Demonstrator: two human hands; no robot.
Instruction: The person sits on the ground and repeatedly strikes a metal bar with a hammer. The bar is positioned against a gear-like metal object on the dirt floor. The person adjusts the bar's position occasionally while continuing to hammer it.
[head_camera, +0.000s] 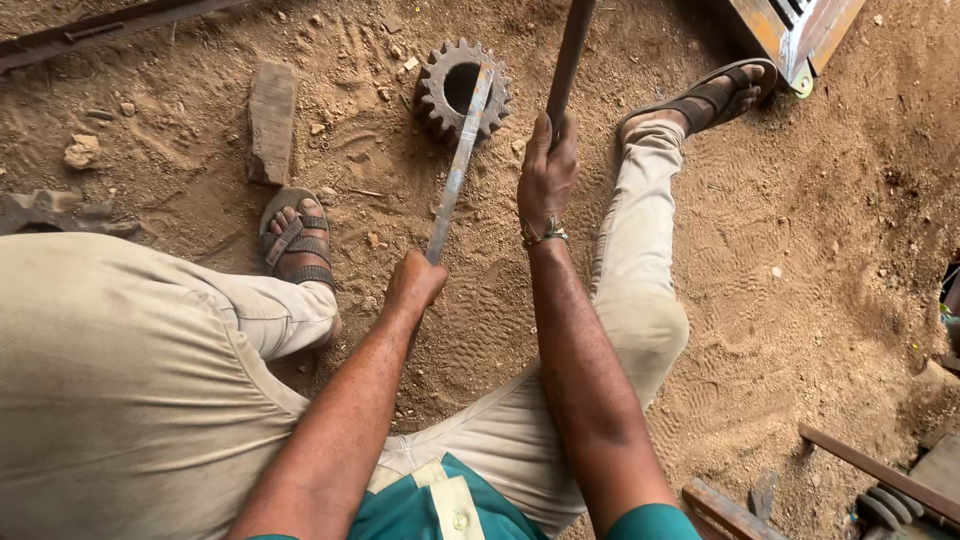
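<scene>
My left hand (415, 283) is closed in a full fist around the near end of a flat metal bar (458, 165); the bar runs up and away to the far side, its tip resting across the bore of a rusty toothed gear (437, 95) lying flat on the sandy ground (800, 250). My right hand (547, 170), just right of the bar, is wrapped tightly around a dark round rod (570, 55) that extends past the far edge of view. Both sandalled feet flank the gear.
</scene>
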